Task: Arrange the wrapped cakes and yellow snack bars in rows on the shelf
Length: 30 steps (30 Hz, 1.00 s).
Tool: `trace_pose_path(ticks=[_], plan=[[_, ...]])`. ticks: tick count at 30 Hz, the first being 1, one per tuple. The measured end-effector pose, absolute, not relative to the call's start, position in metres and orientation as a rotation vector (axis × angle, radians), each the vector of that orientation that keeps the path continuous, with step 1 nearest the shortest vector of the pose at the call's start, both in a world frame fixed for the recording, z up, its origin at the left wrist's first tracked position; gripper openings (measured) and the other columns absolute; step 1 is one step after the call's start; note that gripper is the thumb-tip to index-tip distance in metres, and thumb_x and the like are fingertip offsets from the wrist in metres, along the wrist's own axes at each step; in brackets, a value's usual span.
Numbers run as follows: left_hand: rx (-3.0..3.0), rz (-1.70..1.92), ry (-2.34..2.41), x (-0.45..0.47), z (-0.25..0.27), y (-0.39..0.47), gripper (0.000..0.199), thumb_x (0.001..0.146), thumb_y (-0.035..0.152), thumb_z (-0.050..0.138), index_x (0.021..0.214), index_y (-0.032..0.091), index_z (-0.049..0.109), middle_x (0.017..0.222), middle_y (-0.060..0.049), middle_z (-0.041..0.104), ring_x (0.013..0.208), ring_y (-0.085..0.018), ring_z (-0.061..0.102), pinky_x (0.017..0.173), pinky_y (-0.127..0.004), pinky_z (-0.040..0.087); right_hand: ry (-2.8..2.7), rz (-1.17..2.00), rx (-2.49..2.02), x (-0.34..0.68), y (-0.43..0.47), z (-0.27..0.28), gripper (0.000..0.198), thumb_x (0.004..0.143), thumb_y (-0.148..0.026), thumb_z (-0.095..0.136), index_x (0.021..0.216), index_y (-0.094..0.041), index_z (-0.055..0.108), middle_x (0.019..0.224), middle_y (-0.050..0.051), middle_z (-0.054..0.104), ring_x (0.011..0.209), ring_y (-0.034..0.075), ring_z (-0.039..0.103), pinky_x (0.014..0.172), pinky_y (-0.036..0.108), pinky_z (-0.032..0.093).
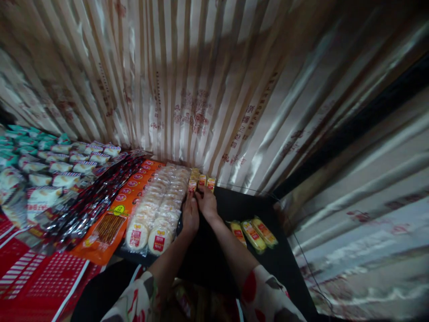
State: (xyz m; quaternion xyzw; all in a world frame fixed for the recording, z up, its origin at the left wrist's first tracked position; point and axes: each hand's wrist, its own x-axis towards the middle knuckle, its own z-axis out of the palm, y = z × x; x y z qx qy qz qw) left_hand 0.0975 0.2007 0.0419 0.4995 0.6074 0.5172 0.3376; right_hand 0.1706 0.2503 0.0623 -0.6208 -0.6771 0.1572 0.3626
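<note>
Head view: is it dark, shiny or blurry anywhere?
Head view: dim, a broad shadow crossing the pleated curtain; same view: silvery glare on the dark glossy packets; same view: left hand and right hand slightly soft, print on the small yellow packets too blurred to read.

Snack stall or small shop display, by the look of it. Blk counter w/ pkgd food sorted by kind, in rows. Round wht pkgs run nr edge to far edge; orange pkgs alongside, then dk shiny pkgs, wht striped-top pkgs, green pkgs far L. Sm. yellow pkgs at far edge; three larger yellow pkgs nr R edge. Red perf. plastic crate, nr L. Pleated pale sheeting w/ printed characters + red floral motifs walls it in behind & R. Lighting dim.
</note>
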Motion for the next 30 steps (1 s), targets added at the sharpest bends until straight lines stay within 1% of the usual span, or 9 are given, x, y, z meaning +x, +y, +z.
trace_pose_path(ticks=[5,9,12,15,18,21,25,28,30], plan=[[1.400,1.281,1.645,0.098,0.047,0.193,0.048,0.092,0.028,0.022,0.130,0.010,0.043,0.140,-0.010,0.041,0.133,-0.018,0.032,0.111,-0.036,0.024,-1.770,0.325,-1.648,0.197,0.217,0.073,0.023,0.079,-0.017,0.049,0.098,-0.016,0.062,0.099,0.008,0.063,0.089,0.018,0.061,0.082,0.030,0.047],[1.401,1.195,1.746,0.104,0.052,0.180,0.048,0.092,0.029,0.022,0.126,0.008,0.047,0.135,-0.013,0.046,0.129,-0.020,0.037,0.111,-0.036,0.023,-1.794,0.267,-1.687,0.232,0.187,0.079,0.025,0.082,-0.021,0.046,0.100,-0.018,0.062,0.098,0.007,0.063,0.086,0.018,0.060,0.082,0.031,0.047],[1.412,1.136,1.810,0.112,0.055,0.167,0.043,0.090,0.029,0.029,0.122,0.011,0.051,0.129,-0.011,0.053,0.124,-0.020,0.043,0.108,-0.035,0.027,-1.783,0.231,-1.765,0.257,0.164,0.083,0.027,0.082,-0.023,0.045,0.103,-0.019,0.061,0.098,0.006,0.062,0.084,0.018,0.060,0.078,0.031,0.047],[1.466,1.012,1.831,0.123,0.059,0.152,0.037,0.085,0.023,0.040,0.117,0.012,0.055,0.121,-0.010,0.058,0.117,-0.019,0.049,0.104,-0.032,0.034,-1.812,0.161,-1.904,0.274,0.140,0.086,0.027,0.083,-0.024,0.046,0.104,-0.020,0.062,0.100,0.007,0.062,0.086,0.019,0.059,0.078,0.031,0.046],[1.542,0.919,1.762,0.137,0.062,0.134,0.034,0.080,0.013,0.041,0.110,0.014,0.058,0.113,-0.007,0.062,0.110,-0.016,0.054,0.099,-0.028,0.039,-1.892,0.078,-1.994,0.283,0.116,0.086,0.027,0.085,-0.025,0.045,0.103,-0.020,0.063,0.106,0.010,0.062,0.094,0.022,0.058,0.082,0.033,0.044],[1.618,0.858,1.673,0.150,0.066,0.116,0.034,0.079,0.010,0.040,0.106,0.014,0.060,0.110,-0.007,0.062,0.106,-0.015,0.055,0.097,-0.025,0.040,-1.962,0.055,-2.028,0.283,0.097,0.081,0.028,0.085,-0.028,0.045,0.105,-0.021,0.063,0.113,0.012,0.060,0.097,0.024,0.058,0.081,0.034,0.045],[1.660,0.780,1.644,0.159,0.074,0.098,0.040,0.076,0.009,0.040,0.112,0.015,0.058,0.118,-0.007,0.058,0.109,-0.014,0.053,0.099,-0.022,0.038,-2.024,0.126,-1.940,0.280,0.081,0.073,0.029,0.083,-0.022,0.046,0.108,-0.019,0.060,0.113,0.012,0.058,0.095,0.023,0.059,0.080,0.032,0.048],[1.733,0.725,1.688,0.155,0.080,0.090,0.048,0.076,0.009,0.040,0.124,0.013,0.051,0.132,-0.009,0.049,0.121,-0.019,0.044,0.106,-0.028,0.031,-2.128,0.224,-1.734,0.280,0.074,0.073,0.032,0.079,-0.010,0.042,0.105,-0.018,0.060,0.112,0.011,0.059,0.102,0.021,0.056,0.089,0.032,0.045],[1.820,0.664,1.695,0.148,0.083,0.086,0.055,0.077,0.010,0.040,0.131,0.015,0.044,0.137,-0.009,0.044,0.125,-0.022,0.040,0.108,-0.034,0.029,-2.198,0.303,-1.604,0.281,0.072,0.075,0.036,0.075,-0.005,0.041,0.103,-0.019,0.059,0.113,0.009,0.059,0.104,0.020,0.055,0.092,0.033,0.044]])
